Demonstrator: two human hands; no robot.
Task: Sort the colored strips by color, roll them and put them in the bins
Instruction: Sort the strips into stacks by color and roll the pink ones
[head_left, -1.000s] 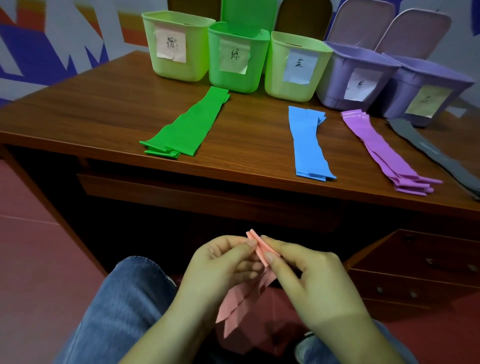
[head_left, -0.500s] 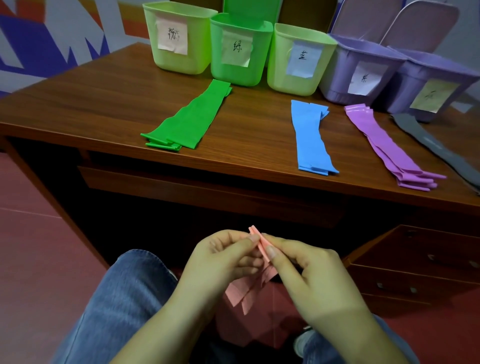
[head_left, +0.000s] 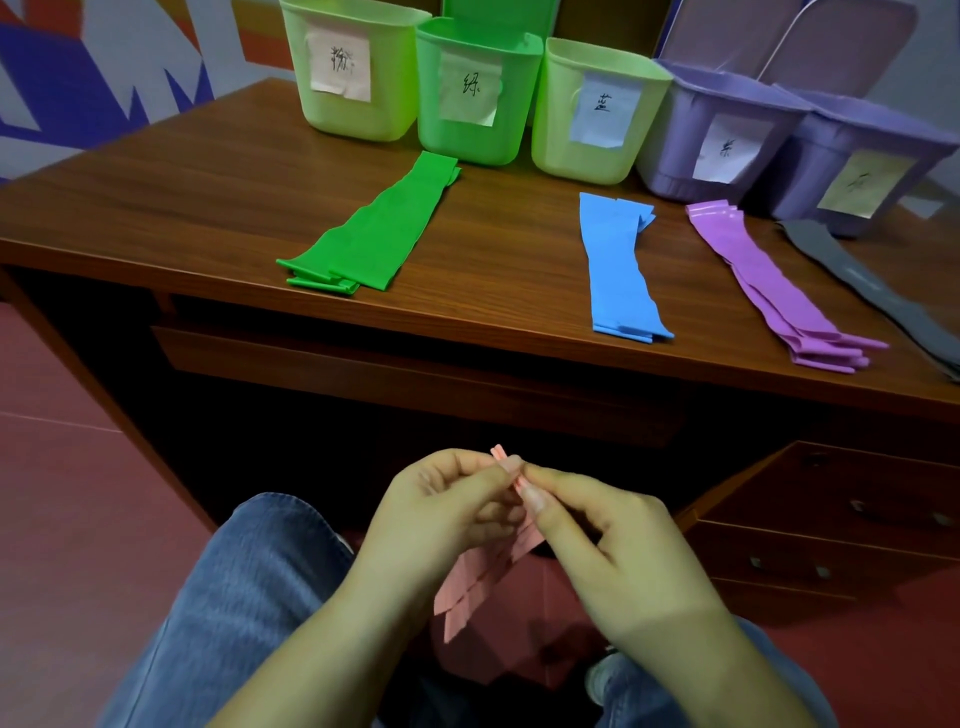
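Pinching the top of the pink strips (head_left: 483, 577) with both hands, left (head_left: 441, 519) and right (head_left: 618, 551), below the tabletop (head_left: 208, 208) front edge, probably to start rolling.

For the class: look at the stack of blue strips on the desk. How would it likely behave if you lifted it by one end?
The blue strips would probably droop, since their edges already lie wavy on the desk. They look thin, so likely very light. The loose layers, fanned at both ends, may slide apart.
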